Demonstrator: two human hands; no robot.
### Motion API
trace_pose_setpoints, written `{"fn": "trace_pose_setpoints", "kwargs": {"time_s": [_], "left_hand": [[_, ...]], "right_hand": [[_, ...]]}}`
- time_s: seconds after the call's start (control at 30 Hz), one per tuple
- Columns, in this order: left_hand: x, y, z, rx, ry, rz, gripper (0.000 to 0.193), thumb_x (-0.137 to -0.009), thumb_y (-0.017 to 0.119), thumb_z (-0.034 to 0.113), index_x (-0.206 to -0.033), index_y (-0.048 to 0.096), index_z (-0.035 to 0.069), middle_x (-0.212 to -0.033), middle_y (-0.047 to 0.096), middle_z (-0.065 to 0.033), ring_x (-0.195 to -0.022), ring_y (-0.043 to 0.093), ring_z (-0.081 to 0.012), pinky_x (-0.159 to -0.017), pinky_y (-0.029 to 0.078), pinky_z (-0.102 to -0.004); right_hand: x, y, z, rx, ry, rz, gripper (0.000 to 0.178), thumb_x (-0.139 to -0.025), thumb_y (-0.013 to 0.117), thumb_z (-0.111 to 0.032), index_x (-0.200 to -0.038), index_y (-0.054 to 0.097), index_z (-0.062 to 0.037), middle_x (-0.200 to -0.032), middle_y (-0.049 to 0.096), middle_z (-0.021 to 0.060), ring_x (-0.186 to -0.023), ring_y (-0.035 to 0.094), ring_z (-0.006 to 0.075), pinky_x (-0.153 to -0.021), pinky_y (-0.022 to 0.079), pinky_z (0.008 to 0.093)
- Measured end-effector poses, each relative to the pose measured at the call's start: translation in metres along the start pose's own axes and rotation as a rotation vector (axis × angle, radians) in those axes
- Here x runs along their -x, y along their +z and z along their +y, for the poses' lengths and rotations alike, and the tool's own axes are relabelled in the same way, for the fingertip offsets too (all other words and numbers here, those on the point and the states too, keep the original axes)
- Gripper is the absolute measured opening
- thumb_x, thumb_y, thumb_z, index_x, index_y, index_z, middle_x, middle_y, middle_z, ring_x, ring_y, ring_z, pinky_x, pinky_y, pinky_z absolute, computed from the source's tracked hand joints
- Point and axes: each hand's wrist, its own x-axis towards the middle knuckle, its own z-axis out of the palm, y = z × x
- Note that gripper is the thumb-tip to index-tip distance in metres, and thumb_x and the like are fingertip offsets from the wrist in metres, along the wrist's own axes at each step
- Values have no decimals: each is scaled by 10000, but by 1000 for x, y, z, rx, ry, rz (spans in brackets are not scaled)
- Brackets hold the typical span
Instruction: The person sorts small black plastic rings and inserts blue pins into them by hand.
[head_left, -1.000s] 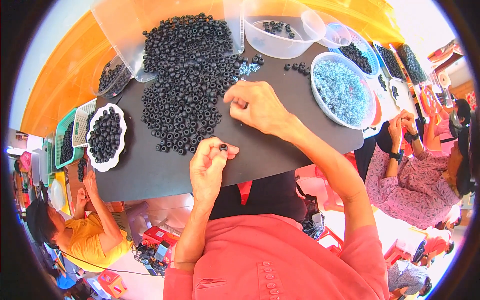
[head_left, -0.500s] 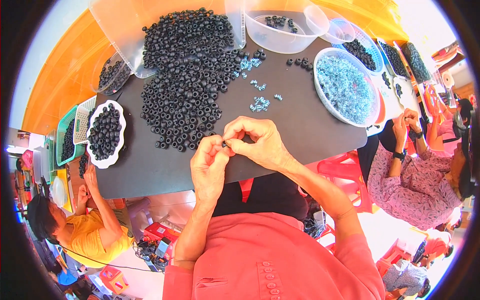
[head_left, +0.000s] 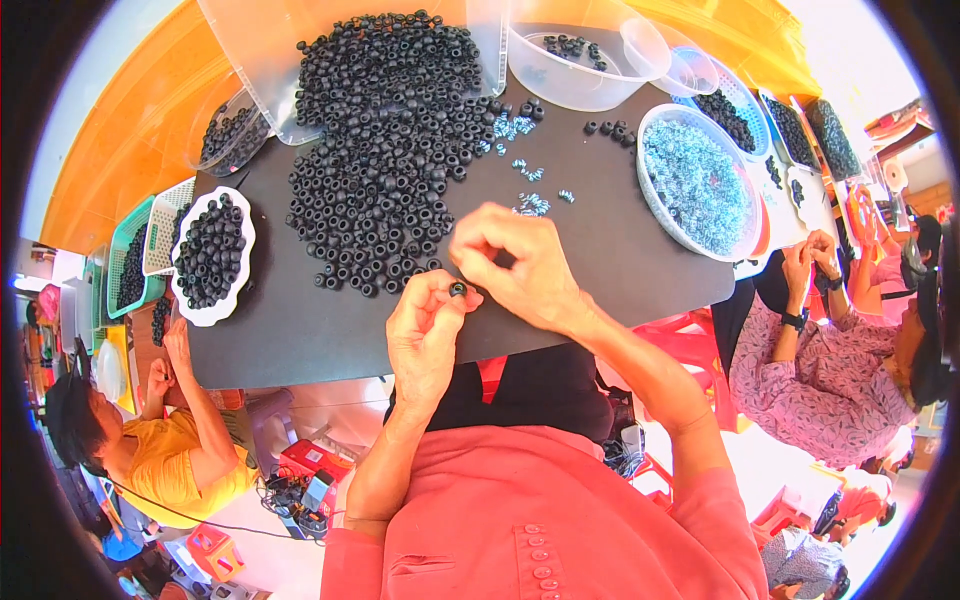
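Note:
My left hand (head_left: 425, 335) pinches a small black bead-like plastic piece (head_left: 458, 289), its hole facing up, over the table's near edge. Just up and to the right is my right hand (head_left: 520, 265), apart from the piece, with fingers curled in toward the thumb. Whether anything sits between those fingertips is hidden. Beyond it lie a few small light-blue coils (head_left: 532, 204) that look like springs. A wide spread of the same black pieces (head_left: 370, 210) covers the table left of my hands, reaching back into a tipped clear bin (head_left: 270, 70).
On the dark table (head_left: 600, 240), a round tub of blue coils (head_left: 652, 200) stands right and a clear bowl (head_left: 590, 92) behind. A white scalloped dish (head_left: 243, 270) of black pieces is left. A person in yellow (head_left: 190, 470) sits left; another in a patterned shirt (head_left: 810, 370) works right.
My right hand has drawn away from the left, up and slightly right. The black piece stays in my left fingers and now shows its hole. The view has shifted slightly.

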Motion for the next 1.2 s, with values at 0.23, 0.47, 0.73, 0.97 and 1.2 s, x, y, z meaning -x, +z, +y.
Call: {"fn": "trace_pose_setpoints", "kwargs": {"time_s": [0.23,0.47,0.73,0.97,1.2], "left_hand": [[-3,0,-1,-5,21,1,133,-928,538,1,-1059,562,4,-927,659,-66,-866,625,-123,-831,491,-278],[-13,-7,-3,254,-36,-11,124,-935,550,30,-1057,564,17,-1017,649,-86,-860,622,-133,-843,495,-295],[-12,-4,-1,141,-14,-26,106,-918,536,-1,-1020,567,3,-1038,630,-72,-919,581,-122,-881,496,-314],[-10,-3,-5,111,1,-32,130,-919,530,-28,-1042,563,0,-993,629,-73,-929,599,-129,-872,503,-314],[-10,-3,-3,110,2,-52,147,-925,535,-20,-1068,564,2,-963,644,-64,-883,617,-128,-844,502,-295]], "right_hand": [[-59,-5,25,764,-573,-143,156,-802,656,-95,-956,666,-67,-960,617,60,-850,575,276,-757,485,399],[-52,-23,17,618,-433,-129,170,-806,650,-58,-976,657,-48,-918,648,94,-820,621,295,-730,510,388],[-42,-50,8,795,-450,-11,128,-793,649,-49,-920,662,-35,-828,647,103,-757,625,303,-677,502,397],[-37,-26,7,1005,-342,-205,125,-772,648,-73,-895,644,-57,-871,618,81,-866,593,287,-801,428,429],[-29,-28,-3,572,-208,-38,132,-774,610,15,-900,626,-20,-783,627,47,-677,626,147,-650,483,299]]}}
